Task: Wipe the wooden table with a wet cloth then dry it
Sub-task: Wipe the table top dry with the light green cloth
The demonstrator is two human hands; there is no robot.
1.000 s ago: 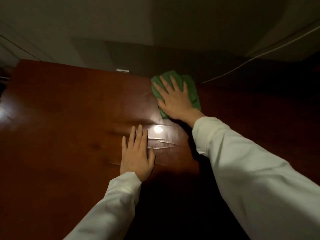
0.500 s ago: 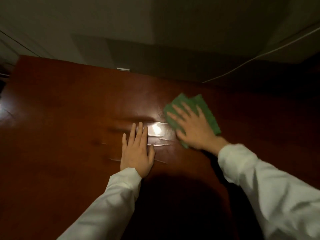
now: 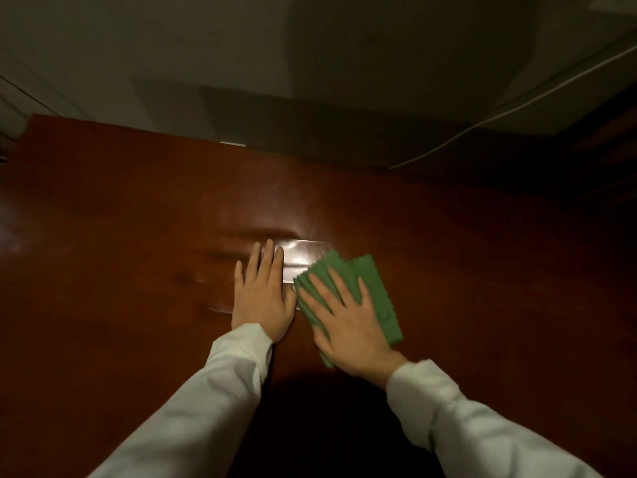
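The green cloth (image 3: pixel 374 288) looked soft and limp; the right hand (image 3: pixel 348 320) pressed it flat with spread fingers (image 3: pixel 319 288), the left hand (image 3: pixel 262 298) lay flat on the counter (image 3: pixel 120 236).

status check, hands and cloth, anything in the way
Right hand flat, pressing green cloth on wooden table. Left hand flat on table beside it. Path clear.
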